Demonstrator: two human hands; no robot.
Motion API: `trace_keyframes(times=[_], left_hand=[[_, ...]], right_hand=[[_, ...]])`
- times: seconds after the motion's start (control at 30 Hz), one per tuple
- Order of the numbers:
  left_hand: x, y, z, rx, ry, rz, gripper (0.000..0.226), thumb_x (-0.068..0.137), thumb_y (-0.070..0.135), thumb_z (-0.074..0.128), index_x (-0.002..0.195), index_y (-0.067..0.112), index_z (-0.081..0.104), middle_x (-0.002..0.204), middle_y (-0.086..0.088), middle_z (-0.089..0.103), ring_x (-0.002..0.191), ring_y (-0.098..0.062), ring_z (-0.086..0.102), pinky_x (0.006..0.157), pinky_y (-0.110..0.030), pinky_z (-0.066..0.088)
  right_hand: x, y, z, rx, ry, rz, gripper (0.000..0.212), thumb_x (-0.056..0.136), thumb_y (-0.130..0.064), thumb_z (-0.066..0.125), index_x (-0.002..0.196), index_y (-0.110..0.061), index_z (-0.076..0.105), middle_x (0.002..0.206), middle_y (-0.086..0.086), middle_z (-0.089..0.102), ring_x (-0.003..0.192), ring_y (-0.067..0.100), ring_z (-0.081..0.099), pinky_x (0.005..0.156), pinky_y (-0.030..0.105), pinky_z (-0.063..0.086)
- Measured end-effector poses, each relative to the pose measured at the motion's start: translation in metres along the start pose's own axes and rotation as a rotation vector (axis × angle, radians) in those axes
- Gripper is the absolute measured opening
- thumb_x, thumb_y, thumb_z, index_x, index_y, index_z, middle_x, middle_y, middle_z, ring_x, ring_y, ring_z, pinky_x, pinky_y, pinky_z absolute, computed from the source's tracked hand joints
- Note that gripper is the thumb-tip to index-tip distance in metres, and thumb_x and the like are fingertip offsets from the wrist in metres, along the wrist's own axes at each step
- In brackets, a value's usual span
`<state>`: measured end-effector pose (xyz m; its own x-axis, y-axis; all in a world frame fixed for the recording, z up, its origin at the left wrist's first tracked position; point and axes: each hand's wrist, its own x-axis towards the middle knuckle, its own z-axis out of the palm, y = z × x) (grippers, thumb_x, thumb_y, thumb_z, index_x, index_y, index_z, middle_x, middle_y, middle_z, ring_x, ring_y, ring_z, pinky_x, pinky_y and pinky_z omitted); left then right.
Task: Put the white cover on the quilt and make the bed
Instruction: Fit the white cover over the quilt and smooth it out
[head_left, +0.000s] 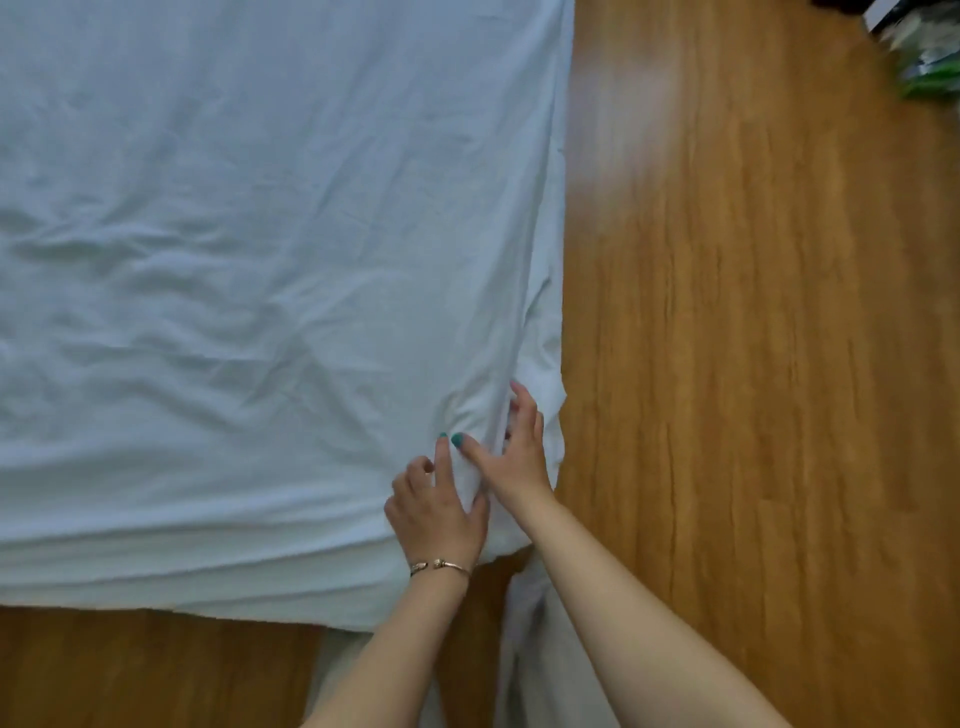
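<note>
A wide white cover lies spread over the bed, wrinkled, filling the left and middle of the head view. Its near right corner hangs over the bed's edge. My left hand, with a bracelet on the wrist, grips a fold of the white cloth at that corner between thumb and fingers. My right hand lies just to the right of it, thumb pressed on the same fold and fingers curled into the cloth at the side edge. The quilt itself is not visible apart from the white layers.
Wooden floor runs along the bed's right side and below its near edge. A dark object and some green and white things sit at the top right corner. My light trousers show beneath my arms.
</note>
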<state>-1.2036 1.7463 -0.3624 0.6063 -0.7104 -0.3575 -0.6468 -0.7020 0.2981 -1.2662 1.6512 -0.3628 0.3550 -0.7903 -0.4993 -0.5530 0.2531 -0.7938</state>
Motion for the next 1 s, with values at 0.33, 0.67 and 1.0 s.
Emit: trace_keyframes(times=[0.33, 0.67, 1.0], left_hand=[[-0.019, 0.014, -0.003, -0.096, -0.434, 0.121, 0.06, 0.095, 0.038, 0.047, 0.15, 0.03, 0.025, 0.128, -0.003, 0.046, 0.115, -0.024, 0.05, 0.092, -0.031, 0.041], [0.014, 0.034, -0.017, 0.138, -0.568, -0.104, 0.072, 0.099, 0.048, 0.037, 0.142, 0.055, -0.02, 0.154, 0.002, -0.036, 0.141, -0.037, -0.029, 0.108, -0.072, 0.004], [0.136, 0.186, -0.046, -0.183, -0.277, 0.127, 0.033, 0.097, 0.019, 0.04, 0.129, 0.024, 0.046, 0.132, 0.007, 0.041, 0.09, -0.024, 0.059, 0.071, -0.033, 0.046]], right_hand=[[0.007, 0.014, -0.051, -0.516, -0.355, -0.076, 0.046, 0.092, -0.011, 0.055, 0.127, -0.04, 0.047, 0.128, -0.005, 0.051, 0.118, 0.019, 0.051, 0.094, 0.022, 0.04], [0.068, -0.053, -0.098, -1.541, -0.765, -0.481, 0.08, 0.096, -0.01, 0.044, 0.154, -0.04, -0.003, 0.162, -0.014, -0.015, 0.15, 0.016, -0.013, 0.121, 0.049, 0.001], [0.186, -0.071, -0.224, -0.988, -0.688, 0.093, 0.063, 0.098, -0.024, 0.046, 0.155, -0.02, 0.02, 0.155, 0.005, 0.034, 0.137, 0.022, 0.04, 0.104, 0.029, 0.037]])
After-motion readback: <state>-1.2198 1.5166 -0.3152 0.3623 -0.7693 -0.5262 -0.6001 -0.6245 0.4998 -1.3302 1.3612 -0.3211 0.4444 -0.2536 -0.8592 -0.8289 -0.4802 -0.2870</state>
